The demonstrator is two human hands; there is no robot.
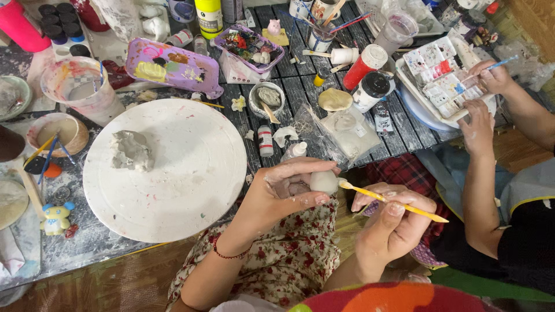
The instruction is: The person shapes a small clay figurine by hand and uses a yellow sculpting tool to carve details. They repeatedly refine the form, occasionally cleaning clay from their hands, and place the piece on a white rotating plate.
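Observation:
My left hand [286, 193] is closed around a small white clay piece [324, 181], held just off the table's near edge. My right hand [393, 222] grips a thin yellow paintbrush [399, 203], and the brush tip touches the clay piece's right side. A red bead bracelet circles my left wrist. To the left lies a round white board [191, 190] with a grey lump of clay [131, 151] on it.
Another person's hands [480, 124] work at the right over a white paint palette [445, 78], one holding a blue brush. The dark slatted table holds paint bottles [365, 63], a purple palette [173, 68], cups, a small bowl [267, 98] and a plastic bag [341, 130].

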